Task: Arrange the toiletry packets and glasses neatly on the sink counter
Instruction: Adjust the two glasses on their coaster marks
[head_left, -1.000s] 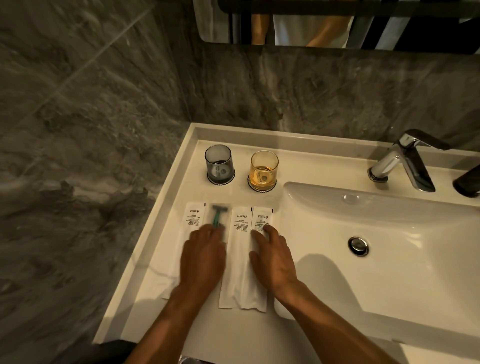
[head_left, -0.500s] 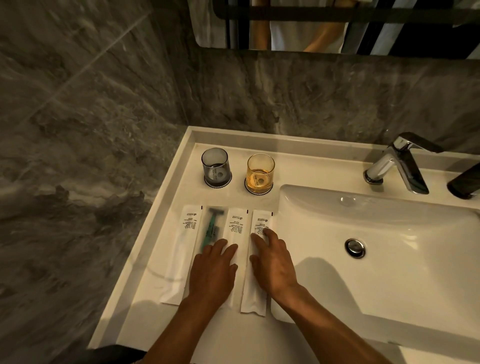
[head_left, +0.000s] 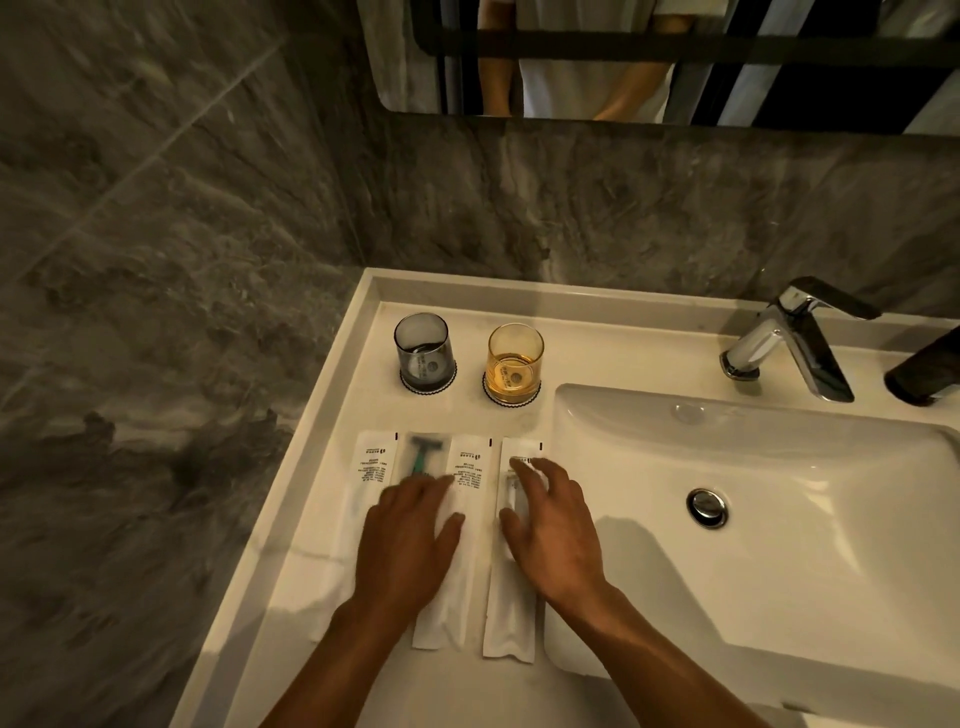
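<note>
Grey marbled wall tiles back a white sink counter (head_left: 332, 525), where a row of long white packets lies side by side between the counter's left rim and the basin (head_left: 779, 519). From the left: a packet (head_left: 370, 467) with print at its far end, a razor packet (head_left: 422, 457) showing a green handle, a third packet (head_left: 465, 519), then, across a narrow gap, a fourth packet (head_left: 511, 597) right beside the basin edge. The left hand (head_left: 408, 540) lies palm down, fingers spread flat over the razor packet and third packet, gripping nothing. The right hand (head_left: 556, 530) rests open on the fourth packet, fingers loosely curved. Behind the row stand a grey glass (head_left: 422, 351) and an amber glass (head_left: 514, 361), each upright on a coaster, apart from each other. A chrome tap (head_left: 795, 338) stands behind the basin.
</note>
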